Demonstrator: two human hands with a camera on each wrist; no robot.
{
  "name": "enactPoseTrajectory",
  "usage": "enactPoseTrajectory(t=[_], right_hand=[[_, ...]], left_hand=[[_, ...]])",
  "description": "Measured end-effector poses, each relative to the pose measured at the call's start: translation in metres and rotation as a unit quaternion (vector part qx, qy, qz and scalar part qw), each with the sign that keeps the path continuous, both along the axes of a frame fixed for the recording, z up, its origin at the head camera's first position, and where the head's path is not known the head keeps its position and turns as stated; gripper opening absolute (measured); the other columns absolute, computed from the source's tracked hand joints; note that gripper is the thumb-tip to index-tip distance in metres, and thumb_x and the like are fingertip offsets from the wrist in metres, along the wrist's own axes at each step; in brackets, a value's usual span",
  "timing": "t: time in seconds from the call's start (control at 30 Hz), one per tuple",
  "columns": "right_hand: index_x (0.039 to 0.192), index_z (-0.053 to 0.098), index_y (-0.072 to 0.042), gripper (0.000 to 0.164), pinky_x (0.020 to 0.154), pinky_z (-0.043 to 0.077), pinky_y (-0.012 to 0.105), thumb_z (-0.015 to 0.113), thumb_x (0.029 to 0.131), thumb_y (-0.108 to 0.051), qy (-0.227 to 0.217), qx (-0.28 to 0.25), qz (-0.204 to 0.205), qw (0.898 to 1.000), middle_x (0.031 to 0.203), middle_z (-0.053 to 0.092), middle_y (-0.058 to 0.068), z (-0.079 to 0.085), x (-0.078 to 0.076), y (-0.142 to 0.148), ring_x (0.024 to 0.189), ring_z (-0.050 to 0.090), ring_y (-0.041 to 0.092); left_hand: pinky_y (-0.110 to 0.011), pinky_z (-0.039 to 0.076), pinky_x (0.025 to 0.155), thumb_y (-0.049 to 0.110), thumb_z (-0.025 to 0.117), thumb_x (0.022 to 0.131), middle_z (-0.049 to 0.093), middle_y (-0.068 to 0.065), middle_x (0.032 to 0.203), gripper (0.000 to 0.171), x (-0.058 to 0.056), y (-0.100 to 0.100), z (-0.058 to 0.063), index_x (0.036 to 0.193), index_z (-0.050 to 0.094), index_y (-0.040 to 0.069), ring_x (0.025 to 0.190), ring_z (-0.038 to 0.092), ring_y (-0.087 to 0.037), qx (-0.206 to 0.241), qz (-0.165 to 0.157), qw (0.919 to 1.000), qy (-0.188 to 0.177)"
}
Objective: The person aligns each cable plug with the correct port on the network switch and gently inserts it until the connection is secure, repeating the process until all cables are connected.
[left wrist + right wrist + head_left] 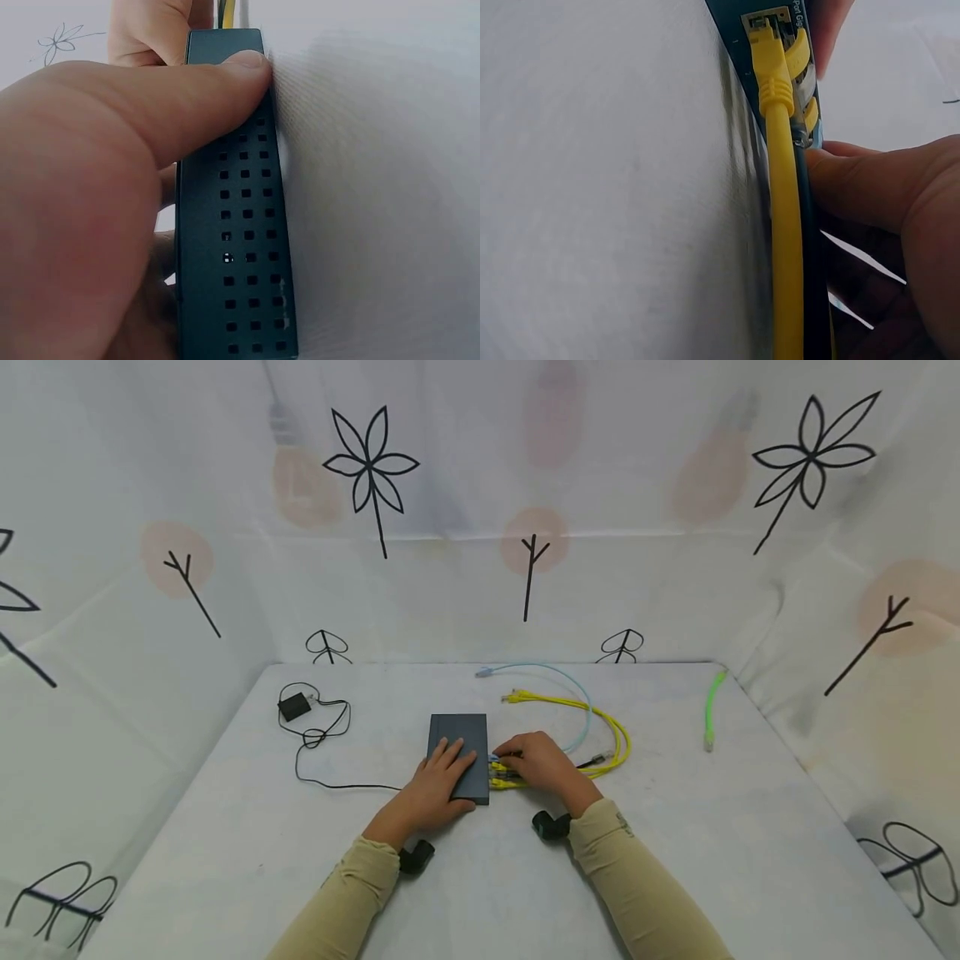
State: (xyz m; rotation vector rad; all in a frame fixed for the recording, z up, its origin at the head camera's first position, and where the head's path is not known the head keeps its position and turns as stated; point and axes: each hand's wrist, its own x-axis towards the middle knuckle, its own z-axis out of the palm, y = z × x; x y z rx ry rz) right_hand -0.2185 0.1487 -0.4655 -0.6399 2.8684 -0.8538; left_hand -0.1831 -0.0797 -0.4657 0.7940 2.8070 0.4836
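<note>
A dark network switch [459,727] lies on the table. My left hand [431,785] holds it, fingers spread over its top; in the left wrist view the thumb [217,90] lies across its perforated side. Several network cables run from its right side. In the right wrist view, a yellow cable plug [769,64] sits at the nearest port, with a black cable [814,247] beside it. At the far end of that port row, my right hand [543,764] pinches the end of a light blue network cable [588,693]; the fingers mostly hide that plug.
Yellow cables [622,735] curve to the right of the switch. A black power adapter [294,707] with a looped cord lies at the left. Far right is a short green cable [709,714]. Patterned white cloth [465,593] hangs behind the table.
</note>
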Motion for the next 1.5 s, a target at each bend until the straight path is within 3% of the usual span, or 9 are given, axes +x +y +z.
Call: enactPoseTrajectory(t=[0.37, 0.6, 1.03, 1.5], right_hand=[[0.117, 0.072, -0.017, 0.024, 0.095, 0.051, 0.041, 0.062, 0.096, -0.019, -0.013, -0.004, 0.007, 1.000, 0.117, 0.070, 0.000, -0.002, 0.000, 0.004, 0.113, 0.063, 0.021], [0.115, 0.072, -0.016, 0.023, 0.094, 0.050, 0.042, 0.062, 0.096, -0.020, -0.018, -0.002, 0.016, 1.000, 0.116, 0.070, 0.001, 0.007, 0.000, 0.010, 0.112, 0.063, 0.022], [0.115, 0.072, -0.016, 0.023, 0.085, 0.052, 0.037, 0.062, 0.095, -0.022, -0.030, -0.003, -0.002, 1.000, 0.108, 0.071, -0.001, 0.013, 0.000, 0.030, 0.096, 0.064, 0.014], [0.118, 0.071, -0.015, 0.027, 0.084, 0.052, 0.039, 0.063, 0.095, -0.025, -0.019, -0.016, -0.038, 0.999, 0.110, 0.070, 0.002, 0.022, 0.001, 0.051, 0.099, 0.063, 0.019]], left_hand=[[-0.062, 0.025, 0.113, 0.046, 0.063, 0.092, 0.014, -0.011, 0.163, 0.077, 0.001, -0.002, -0.005, 0.155, 0.028, 0.018, 0.151, 0.006, -0.037, 0.010, -0.005, 0.9999, 0.007], [-0.062, 0.024, 0.114, 0.046, 0.063, 0.092, 0.013, -0.009, 0.163, 0.076, 0.000, -0.002, -0.003, 0.155, 0.028, 0.020, 0.151, 0.005, -0.036, 0.013, -0.001, 0.9999, 0.005], [-0.063, 0.026, 0.112, 0.045, 0.064, 0.091, 0.016, -0.012, 0.163, 0.077, -0.001, -0.004, -0.004, 0.154, 0.029, 0.018, 0.150, 0.007, -0.038, 0.015, -0.008, 0.9998, 0.011], [-0.063, 0.024, 0.113, 0.045, 0.064, 0.091, 0.015, -0.011, 0.163, 0.077, -0.002, -0.006, -0.009, 0.154, 0.029, 0.018, 0.151, 0.006, -0.037, 0.021, -0.009, 0.9997, 0.013]])
